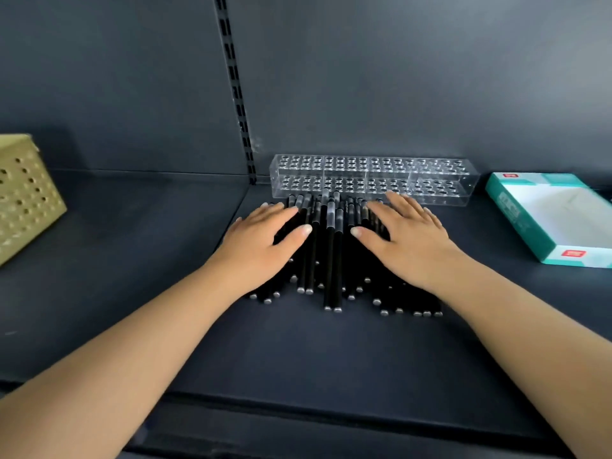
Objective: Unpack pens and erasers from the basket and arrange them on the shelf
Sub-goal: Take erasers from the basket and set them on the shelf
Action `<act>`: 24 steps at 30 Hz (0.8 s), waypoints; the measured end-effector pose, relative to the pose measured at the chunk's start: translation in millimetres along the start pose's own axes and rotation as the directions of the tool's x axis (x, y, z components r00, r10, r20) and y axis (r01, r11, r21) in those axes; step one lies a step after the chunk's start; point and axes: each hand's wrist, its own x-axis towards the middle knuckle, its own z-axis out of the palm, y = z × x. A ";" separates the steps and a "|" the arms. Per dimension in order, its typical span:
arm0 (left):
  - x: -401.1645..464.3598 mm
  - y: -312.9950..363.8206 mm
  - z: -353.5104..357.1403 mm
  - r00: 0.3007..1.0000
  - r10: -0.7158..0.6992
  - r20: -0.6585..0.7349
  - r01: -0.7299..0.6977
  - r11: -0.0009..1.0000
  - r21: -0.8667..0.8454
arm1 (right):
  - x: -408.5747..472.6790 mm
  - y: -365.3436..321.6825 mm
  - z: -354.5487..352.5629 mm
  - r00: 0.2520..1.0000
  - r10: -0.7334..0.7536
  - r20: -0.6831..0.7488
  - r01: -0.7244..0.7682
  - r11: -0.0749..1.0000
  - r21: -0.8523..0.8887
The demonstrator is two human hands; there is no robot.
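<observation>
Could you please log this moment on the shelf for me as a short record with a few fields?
pens: black pens heaped flat on the shelf
left hand: left hand flat on the pile
right hand: right hand flat on the pile
holder: clear pen holder behind the pile, holes empty
basket: basket at far left
box: open teal box at right
erasers: none seen

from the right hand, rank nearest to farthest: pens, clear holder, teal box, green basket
1. pens, under the right hand
2. clear holder, just beyond the fingertips
3. teal box, off to the right
4. green basket, far left
</observation>
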 end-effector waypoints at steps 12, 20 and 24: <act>-113.1 -92.0 -124.8 0.932 -0.091 -0.350 0.052 0.992 -0.118 | -25.0 -183.0 -12.4 0.930 -0.303 -0.207 0.311 0.951 0.003; -233.6 -219.7 -241.3 0.819 -0.199 -0.538 0.168 0.980 -0.107 | -45.8 -381.5 33.8 0.855 -0.450 -0.259 0.483 0.872 0.077; -267.4 -274.4 -275.7 0.787 -0.227 -0.574 0.196 0.974 -0.117 | -43.6 -445.9 51.9 0.844 -0.480 -0.239 0.506 0.860 0.061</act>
